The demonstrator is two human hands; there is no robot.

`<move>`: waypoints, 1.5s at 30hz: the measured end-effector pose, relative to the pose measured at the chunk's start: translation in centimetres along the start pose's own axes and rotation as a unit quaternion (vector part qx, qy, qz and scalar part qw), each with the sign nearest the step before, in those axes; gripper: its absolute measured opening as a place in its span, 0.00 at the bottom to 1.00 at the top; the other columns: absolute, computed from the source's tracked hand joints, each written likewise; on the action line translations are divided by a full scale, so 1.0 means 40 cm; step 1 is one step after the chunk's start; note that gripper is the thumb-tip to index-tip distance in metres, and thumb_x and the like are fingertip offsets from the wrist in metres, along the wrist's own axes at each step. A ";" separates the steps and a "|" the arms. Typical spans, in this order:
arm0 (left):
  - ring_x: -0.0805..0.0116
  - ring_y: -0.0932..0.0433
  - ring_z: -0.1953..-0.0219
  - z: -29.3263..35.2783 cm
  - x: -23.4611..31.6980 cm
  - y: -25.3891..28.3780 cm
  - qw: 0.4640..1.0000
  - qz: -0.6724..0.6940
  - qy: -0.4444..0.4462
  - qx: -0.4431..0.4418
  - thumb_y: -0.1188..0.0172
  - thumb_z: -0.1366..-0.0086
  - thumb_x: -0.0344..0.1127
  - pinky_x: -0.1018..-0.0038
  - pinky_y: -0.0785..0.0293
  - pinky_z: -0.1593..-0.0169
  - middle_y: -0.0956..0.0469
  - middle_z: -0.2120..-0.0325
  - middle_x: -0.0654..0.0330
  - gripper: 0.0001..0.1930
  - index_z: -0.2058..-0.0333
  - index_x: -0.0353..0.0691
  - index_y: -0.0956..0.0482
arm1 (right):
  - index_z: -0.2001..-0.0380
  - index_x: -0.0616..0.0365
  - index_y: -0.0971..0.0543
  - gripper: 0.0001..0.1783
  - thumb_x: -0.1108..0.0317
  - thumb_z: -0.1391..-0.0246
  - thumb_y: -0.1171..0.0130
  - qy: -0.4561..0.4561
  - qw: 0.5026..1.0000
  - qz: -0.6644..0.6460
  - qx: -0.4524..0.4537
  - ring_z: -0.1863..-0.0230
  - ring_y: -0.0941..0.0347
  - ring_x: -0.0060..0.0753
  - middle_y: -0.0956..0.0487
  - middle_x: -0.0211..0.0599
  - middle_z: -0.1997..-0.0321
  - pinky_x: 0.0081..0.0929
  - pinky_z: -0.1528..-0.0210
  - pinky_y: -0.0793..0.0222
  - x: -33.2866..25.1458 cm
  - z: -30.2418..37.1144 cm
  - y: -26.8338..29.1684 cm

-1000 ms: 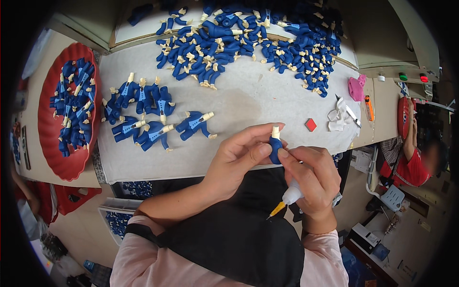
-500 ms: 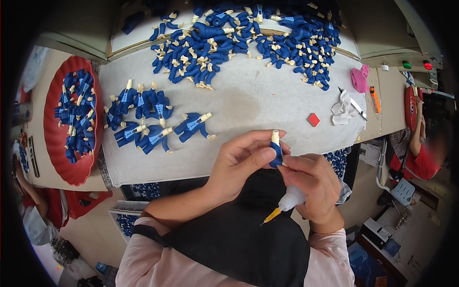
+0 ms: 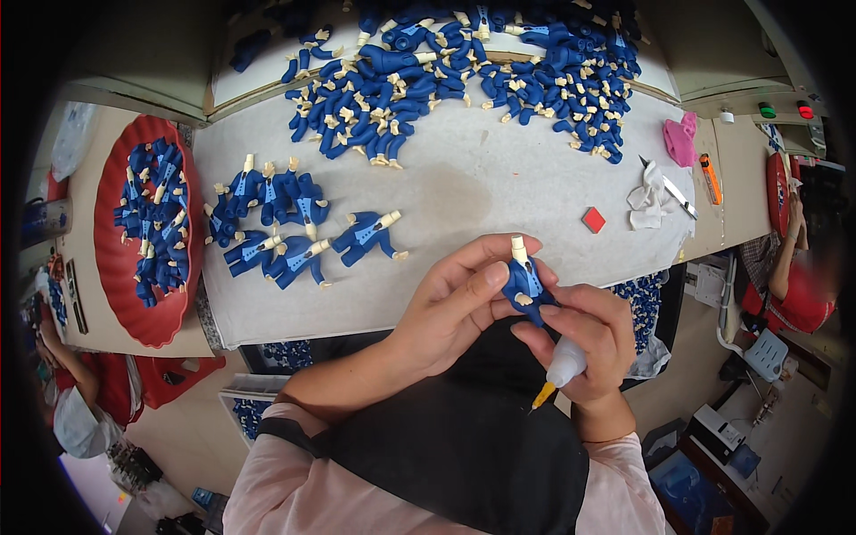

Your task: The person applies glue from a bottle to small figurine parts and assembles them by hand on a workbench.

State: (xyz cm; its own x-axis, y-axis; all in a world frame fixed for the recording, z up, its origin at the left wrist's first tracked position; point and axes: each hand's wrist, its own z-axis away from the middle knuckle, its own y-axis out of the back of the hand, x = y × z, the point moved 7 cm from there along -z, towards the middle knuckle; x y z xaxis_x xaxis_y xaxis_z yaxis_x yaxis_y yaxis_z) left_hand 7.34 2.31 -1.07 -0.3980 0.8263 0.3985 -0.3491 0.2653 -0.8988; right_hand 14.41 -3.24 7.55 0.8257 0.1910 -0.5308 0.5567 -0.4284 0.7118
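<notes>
Above the table's near edge, my left hand (image 3: 455,294) pinches a small headless figurine (image 3: 526,281) in a blue suit with a cream neck, holding it upright. A cream hand on a bent blue arm shows across its front. My right hand (image 3: 593,334) touches the figurine's side with thumb and fingertips. The same hand also keeps a white squeeze bottle (image 3: 568,361) in the palm, its orange needle tip (image 3: 544,394) pointing down and left. To the left on the white sheet lie several similar figurines (image 3: 366,234) with arms attached.
Blue arms with cream hands (image 3: 366,107) are heaped at the back, with more blue parts (image 3: 588,116) at right. A red scalloped tray (image 3: 105,259) of figurines stands left. On the right are a red square block (image 3: 593,220), a knife (image 3: 679,198), crumpled tissue (image 3: 648,201), pink cloth (image 3: 680,141) and an orange cutter (image 3: 711,178).
The figurine has turned so its light-blue front and a cream hand now show. My right hand has shifted slightly, and the bottle with its needle tip has moved right.
</notes>
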 end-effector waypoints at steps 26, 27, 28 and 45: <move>0.70 0.32 0.58 0.006 0.022 -0.022 0.994 -0.046 -0.062 -0.079 0.56 0.37 0.40 0.76 0.35 0.56 0.32 0.61 0.54 0.17 0.54 0.36 0.39 | 0.71 0.57 0.25 0.20 0.77 0.75 0.32 0.025 0.996 -0.048 0.076 0.78 0.30 0.32 0.28 0.39 0.67 0.20 0.80 0.36 0.000 0.019 -0.001; 0.70 0.32 0.58 0.006 0.022 -0.021 0.994 -0.049 -0.062 -0.079 0.56 0.37 0.40 0.76 0.35 0.56 0.32 0.61 0.54 0.17 0.54 0.36 0.40 | 0.71 0.57 0.25 0.20 0.77 0.75 0.32 0.025 0.996 -0.049 0.076 0.78 0.30 0.32 0.28 0.39 0.67 0.20 0.80 0.36 -0.001 0.019 0.000; 0.70 0.32 0.58 0.006 0.021 -0.020 0.994 -0.049 -0.062 -0.078 0.56 0.37 0.40 0.76 0.35 0.56 0.32 0.61 0.54 0.17 0.54 0.36 0.40 | 0.71 0.57 0.25 0.20 0.77 0.75 0.32 0.024 0.996 -0.048 0.072 0.78 0.30 0.32 0.28 0.39 0.67 0.20 0.80 0.36 -0.001 0.018 -0.001; 0.70 0.32 0.58 0.002 0.019 -0.013 0.994 -0.058 -0.064 -0.068 0.56 0.37 0.41 0.76 0.35 0.56 0.32 0.61 0.54 0.17 0.55 0.37 0.39 | 0.72 0.58 0.25 0.19 0.77 0.74 0.32 0.016 0.996 -0.056 0.068 0.76 0.29 0.32 0.28 0.39 0.67 0.21 0.79 0.34 0.007 0.019 -0.006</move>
State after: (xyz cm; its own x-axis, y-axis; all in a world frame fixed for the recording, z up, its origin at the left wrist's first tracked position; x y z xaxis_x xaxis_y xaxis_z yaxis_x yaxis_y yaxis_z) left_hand 7.16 2.77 -0.30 -0.4690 0.7195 0.5122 -0.2841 0.4262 -0.8588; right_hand 14.45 -3.75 6.86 0.7631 0.2715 -0.5864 0.6294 -0.5181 0.5792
